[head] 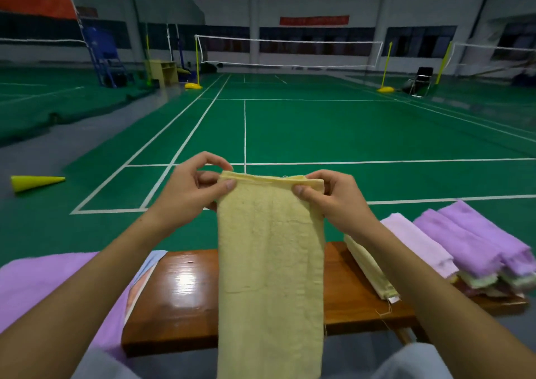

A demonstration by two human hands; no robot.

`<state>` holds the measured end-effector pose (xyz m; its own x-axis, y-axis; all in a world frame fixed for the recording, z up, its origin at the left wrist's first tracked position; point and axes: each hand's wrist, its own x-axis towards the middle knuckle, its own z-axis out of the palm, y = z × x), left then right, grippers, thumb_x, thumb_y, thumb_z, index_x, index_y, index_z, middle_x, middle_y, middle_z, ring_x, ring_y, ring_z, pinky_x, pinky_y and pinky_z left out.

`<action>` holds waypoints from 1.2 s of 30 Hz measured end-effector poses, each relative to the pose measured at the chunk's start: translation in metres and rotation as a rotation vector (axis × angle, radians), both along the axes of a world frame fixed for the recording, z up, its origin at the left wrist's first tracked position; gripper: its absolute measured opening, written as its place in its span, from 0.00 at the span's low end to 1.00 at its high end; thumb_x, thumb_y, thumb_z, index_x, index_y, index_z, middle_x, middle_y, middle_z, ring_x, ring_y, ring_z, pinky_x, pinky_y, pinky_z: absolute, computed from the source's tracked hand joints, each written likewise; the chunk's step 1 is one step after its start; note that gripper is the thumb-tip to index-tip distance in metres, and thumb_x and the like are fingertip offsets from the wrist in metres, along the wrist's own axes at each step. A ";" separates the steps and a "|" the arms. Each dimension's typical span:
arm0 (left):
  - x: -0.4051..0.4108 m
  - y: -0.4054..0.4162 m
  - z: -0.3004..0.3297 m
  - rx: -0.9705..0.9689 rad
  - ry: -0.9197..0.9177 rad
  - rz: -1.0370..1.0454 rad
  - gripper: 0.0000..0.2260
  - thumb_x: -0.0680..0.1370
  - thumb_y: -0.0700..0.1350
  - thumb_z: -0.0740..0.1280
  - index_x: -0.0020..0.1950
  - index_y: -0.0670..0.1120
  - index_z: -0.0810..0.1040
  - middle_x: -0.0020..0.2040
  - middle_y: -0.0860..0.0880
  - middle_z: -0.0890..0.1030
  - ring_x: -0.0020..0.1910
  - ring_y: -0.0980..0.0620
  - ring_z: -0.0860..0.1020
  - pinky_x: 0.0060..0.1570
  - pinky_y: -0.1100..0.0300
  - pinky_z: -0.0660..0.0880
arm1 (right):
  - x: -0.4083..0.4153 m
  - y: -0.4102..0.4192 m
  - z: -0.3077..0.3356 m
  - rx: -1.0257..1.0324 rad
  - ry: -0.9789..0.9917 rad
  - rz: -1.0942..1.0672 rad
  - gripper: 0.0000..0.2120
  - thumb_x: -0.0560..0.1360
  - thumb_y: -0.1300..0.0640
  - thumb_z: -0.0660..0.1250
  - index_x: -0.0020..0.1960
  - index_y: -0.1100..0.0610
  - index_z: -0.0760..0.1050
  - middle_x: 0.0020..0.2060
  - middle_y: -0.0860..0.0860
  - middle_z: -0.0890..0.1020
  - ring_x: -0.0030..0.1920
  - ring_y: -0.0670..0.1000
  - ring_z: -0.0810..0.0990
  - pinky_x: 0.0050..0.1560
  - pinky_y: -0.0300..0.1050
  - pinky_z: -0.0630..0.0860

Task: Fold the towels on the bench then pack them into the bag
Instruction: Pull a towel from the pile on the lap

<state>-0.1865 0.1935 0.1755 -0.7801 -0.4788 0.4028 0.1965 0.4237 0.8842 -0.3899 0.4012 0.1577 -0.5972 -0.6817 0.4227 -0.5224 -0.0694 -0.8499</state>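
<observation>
I see left hand [193,185] and right hand [333,197] pinching yellow towel [269,262] top corners | hangs over near bench [179,291] | soft, light, limp; I'd grip corners.

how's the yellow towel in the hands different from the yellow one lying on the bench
The held yellow towel hangs upright, pinched at its top corners by the left hand and right hand; the yellow towel on the bench lies flat, untouched. The held one shows a long, wide face; the other is folded into a narrow strip beside the purple towels. Both are the same pale yellow.
</observation>
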 end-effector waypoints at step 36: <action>-0.023 -0.032 -0.235 0.221 -0.649 0.226 0.10 0.79 0.40 0.73 0.57 0.48 0.76 0.45 0.38 0.84 0.35 0.45 0.83 0.34 0.52 0.78 | -0.020 -0.019 -0.218 0.651 -0.342 -0.233 0.14 0.80 0.56 0.70 0.63 0.56 0.72 0.48 0.53 0.84 0.41 0.49 0.87 0.40 0.47 0.86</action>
